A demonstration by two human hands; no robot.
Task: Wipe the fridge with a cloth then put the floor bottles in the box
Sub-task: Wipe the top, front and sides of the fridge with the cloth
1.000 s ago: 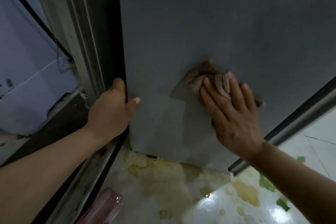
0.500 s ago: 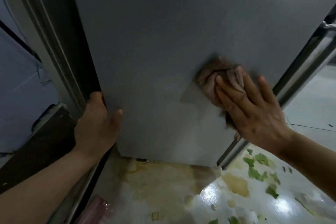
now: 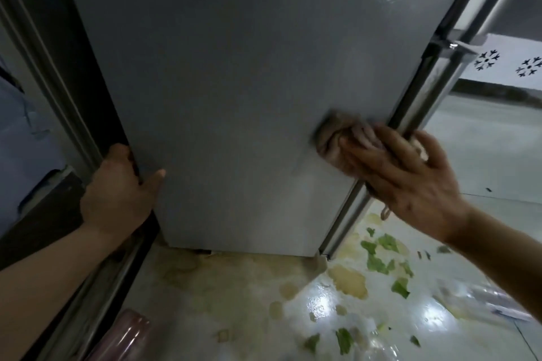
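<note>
The grey fridge door (image 3: pixel 249 73) fills the middle of the view. My right hand (image 3: pixel 410 179) presses a crumpled brownish cloth (image 3: pixel 337 135) flat against the door's lower right part, right beside the metal handle bar (image 3: pixel 425 91). My left hand (image 3: pixel 117 199) grips the door's left edge, thumb on the front face. A pinkish bottle (image 3: pixel 123 337) lies on the floor at the bottom left, partly cut off. A clear plastic bottle (image 3: pixel 481 299) lies blurred on the floor at the lower right.
The tiled floor (image 3: pixel 234 296) under the door is wet, with yellowish stains and green leafy scraps (image 3: pixel 378 261). The dark fridge frame and door seal (image 3: pixel 58 73) run along the left. A white panel with snowflake marks (image 3: pixel 510 64) stands at the far right.
My right hand slid the cloth rightwards across the door to the handle bar. The view shifted right, bringing more floor and the clear bottle into sight. My left hand kept hold of the door edge.
</note>
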